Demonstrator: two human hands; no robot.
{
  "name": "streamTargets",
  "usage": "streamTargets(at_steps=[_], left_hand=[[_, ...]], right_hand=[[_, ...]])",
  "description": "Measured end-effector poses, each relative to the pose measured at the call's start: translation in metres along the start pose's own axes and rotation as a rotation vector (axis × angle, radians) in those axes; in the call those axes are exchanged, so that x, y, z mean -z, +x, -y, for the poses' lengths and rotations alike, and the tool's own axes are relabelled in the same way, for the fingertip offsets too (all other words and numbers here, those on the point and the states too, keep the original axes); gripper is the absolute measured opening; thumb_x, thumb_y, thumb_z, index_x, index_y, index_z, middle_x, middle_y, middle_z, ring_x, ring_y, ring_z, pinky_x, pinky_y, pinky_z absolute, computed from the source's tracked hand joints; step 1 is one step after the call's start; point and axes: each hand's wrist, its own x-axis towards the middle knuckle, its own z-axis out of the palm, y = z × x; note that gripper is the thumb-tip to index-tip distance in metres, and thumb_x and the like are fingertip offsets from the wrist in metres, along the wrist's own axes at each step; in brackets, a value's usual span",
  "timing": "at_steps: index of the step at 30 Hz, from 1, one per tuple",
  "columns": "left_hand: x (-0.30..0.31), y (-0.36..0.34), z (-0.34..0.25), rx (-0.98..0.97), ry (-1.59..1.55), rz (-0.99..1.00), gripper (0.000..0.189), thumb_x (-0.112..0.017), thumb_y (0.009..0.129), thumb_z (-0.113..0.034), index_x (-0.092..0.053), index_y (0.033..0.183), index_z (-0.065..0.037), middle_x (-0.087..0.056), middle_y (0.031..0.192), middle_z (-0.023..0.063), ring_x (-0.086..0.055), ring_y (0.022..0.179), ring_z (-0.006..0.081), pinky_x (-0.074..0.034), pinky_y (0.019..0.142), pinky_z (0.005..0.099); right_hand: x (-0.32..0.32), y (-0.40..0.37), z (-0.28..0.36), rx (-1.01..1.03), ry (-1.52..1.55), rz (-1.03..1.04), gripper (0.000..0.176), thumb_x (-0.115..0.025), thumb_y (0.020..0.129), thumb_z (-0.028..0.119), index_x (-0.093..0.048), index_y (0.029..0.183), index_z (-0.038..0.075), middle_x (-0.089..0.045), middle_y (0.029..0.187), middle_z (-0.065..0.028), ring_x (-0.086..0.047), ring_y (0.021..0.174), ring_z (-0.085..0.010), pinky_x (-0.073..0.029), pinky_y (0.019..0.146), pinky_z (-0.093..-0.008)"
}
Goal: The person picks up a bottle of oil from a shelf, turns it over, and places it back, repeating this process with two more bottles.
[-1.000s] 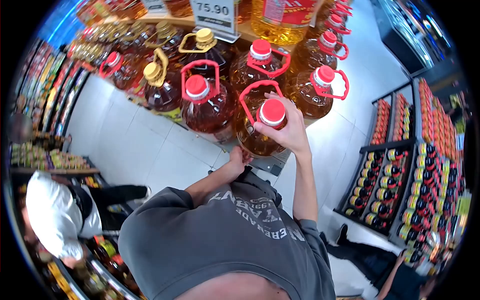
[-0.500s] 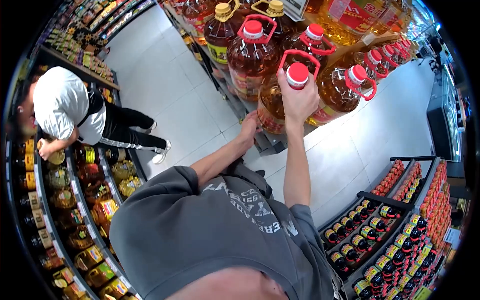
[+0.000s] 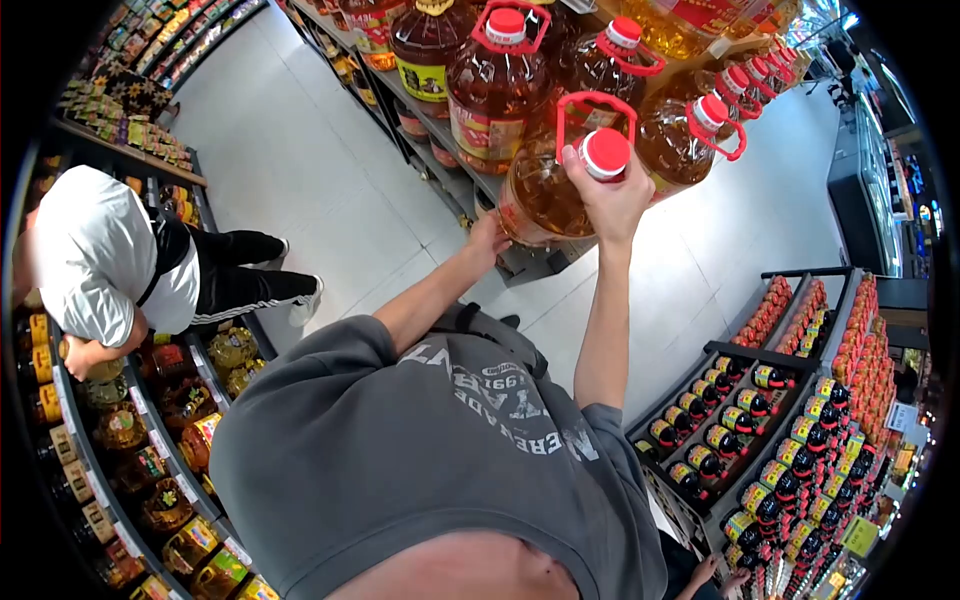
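Observation:
A large oil bottle [image 3: 545, 200] of amber liquid, with a red cap and a red loop handle, leans at the corner of the display. My right hand [image 3: 618, 205] is closed around its neck just below the cap. Low on the bottle's left side, my left hand [image 3: 488, 238] presses against the base, its fingertips partly hidden by the bottle. Close behind stand similar oil bottles: a darker one with a red handle [image 3: 497, 95], and a lighter one [image 3: 675, 140] to the right. The held bottle's underside is hidden.
At left, a person in a white shirt [image 3: 95, 245] reaches into oil-bottle shelves [image 3: 150, 430]. A rack of dark bottles [image 3: 720, 420] stands at right. Another person's hands [image 3: 705, 575] show at the bottom right. Pale floor tiles [image 3: 340, 150] run beside the display.
The held bottle has come toward me and tilts more, with its cap leaning right. Both hands have stayed on it. The person at left has bent an arm closer in.

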Motion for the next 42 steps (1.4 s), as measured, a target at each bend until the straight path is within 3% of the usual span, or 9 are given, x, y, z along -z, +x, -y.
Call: streamTargets(at_steps=[6, 14, 18, 25, 27, 31, 37, 39, 42], left_hand=[[0.006, 0.015, 0.012, 0.054, -0.202, -0.013, 0.039, -0.032, 0.095, -0.034, -0.056, 0.117, -0.012, -0.063, 0.112, 0.0083, -0.058, 0.105, 0.0253, -0.045, 0.094, 0.0418], [0.005, 0.028, 0.006, 0.062, -0.411, 0.030, 0.032, -0.038, 0.095, -0.027, -0.061, 0.106, -0.007, -0.067, 0.103, 0.0075, -0.064, 0.093, 0.0208, -0.053, 0.085, 0.0382], [0.003, 0.028, 0.005, 0.095, -0.409, -0.007, 0.033, -0.038, 0.096, -0.027, -0.060, 0.109, -0.007, -0.066, 0.105, 0.0091, -0.064, 0.095, 0.0215, -0.053, 0.086, 0.0409], [0.007, 0.034, -0.013, 0.195, -0.298, 0.069, 0.045, -0.031, 0.096, -0.028, -0.053, 0.126, -0.003, -0.057, 0.128, 0.0151, -0.057, 0.116, 0.0297, -0.045, 0.101, 0.0500], [0.010, 0.050, -0.017, 0.243, -0.358, 0.285, 0.047, -0.029, 0.096, -0.031, -0.054, 0.126, -0.004, -0.057, 0.129, 0.0146, -0.056, 0.118, 0.0296, -0.044, 0.101, 0.0494], [-0.004, 0.004, -0.043, 0.253, -0.272, 0.276, 0.054, -0.023, 0.096, -0.035, -0.052, 0.129, -0.004, -0.053, 0.134, 0.0150, -0.052, 0.123, 0.0300, -0.043, 0.103, 0.0477], [-0.012, -0.024, -0.054, 0.344, -0.270, 0.344, 0.064, -0.012, 0.096, -0.041, -0.043, 0.140, -0.006, -0.045, 0.143, 0.0152, -0.045, 0.131, 0.0321, -0.037, 0.107, 0.0515], [-0.013, -0.030, -0.053, 0.352, -0.285, 0.389, 0.065, -0.009, 0.096, -0.042, -0.041, 0.142, -0.007, -0.042, 0.145, 0.0156, -0.043, 0.132, 0.0329, -0.036, 0.107, 0.0527], [-0.006, -0.028, -0.046, 0.325, -0.263, 0.450, 0.066, -0.006, 0.096, -0.042, -0.034, 0.146, -0.007, -0.036, 0.149, 0.0167, -0.039, 0.135, 0.0357, -0.033, 0.109, 0.0552]], right_hand=[[-0.023, 0.006, 0.006, 0.022, 0.005, 0.165, 0.043, -0.084, 0.068, 0.034, -0.069, 0.091, 0.001, -0.072, 0.079, -0.0083, -0.070, 0.073, -0.0174, -0.054, 0.071, -0.0304], [-0.023, 0.011, -0.005, -0.071, 0.051, 0.140, 0.037, -0.082, 0.073, 0.027, -0.068, 0.092, -0.002, -0.072, 0.080, -0.0073, -0.067, 0.071, -0.0131, -0.053, 0.069, -0.0275], [-0.024, 0.010, 0.006, -0.079, 0.077, 0.162, 0.038, -0.082, 0.074, 0.026, -0.067, 0.094, -0.002, -0.071, 0.082, -0.0072, -0.066, 0.072, -0.0131, -0.053, 0.070, -0.0272], [-0.025, 0.004, 0.008, -0.210, 0.058, 0.145, 0.044, -0.082, 0.074, 0.030, -0.065, 0.099, -0.003, -0.070, 0.090, -0.0091, -0.066, 0.082, -0.0152, -0.051, 0.076, -0.0292], [-0.028, 0.001, 0.010, -0.209, 0.015, 0.093, 0.046, -0.082, 0.073, 0.032, -0.065, 0.100, -0.002, -0.070, 0.091, -0.0099, -0.066, 0.083, -0.0168, -0.051, 0.077, -0.0301], [-0.037, -0.004, 0.006, 0.013, -0.206, -0.049, 0.045, -0.081, 0.074, 0.032, -0.065, 0.103, 0.000, -0.071, 0.093, -0.0102, -0.067, 0.084, -0.0162, -0.051, 0.079, -0.0293], [-0.024, 0.006, 0.009, 0.006, -0.227, -0.011, 0.047, -0.077, 0.078, 0.039, -0.065, 0.104, 0.002, -0.071, 0.098, -0.0101, -0.068, 0.089, -0.0180, -0.052, 0.081, -0.0319], [-0.014, 0.022, 0.022, -0.118, 0.041, 0.069, 0.021, -0.072, 0.076, 0.013, -0.065, 0.092, 0.002, -0.067, 0.083, -0.0027, -0.062, 0.078, -0.0095, -0.050, 0.074, -0.0263], [-0.004, 0.042, -0.005, -0.125, 0.123, 0.061, 0.020, -0.071, 0.078, 0.015, -0.066, 0.091, 0.001, -0.068, 0.080, -0.0035, -0.063, 0.076, -0.0103, -0.051, 0.072, -0.0265]])
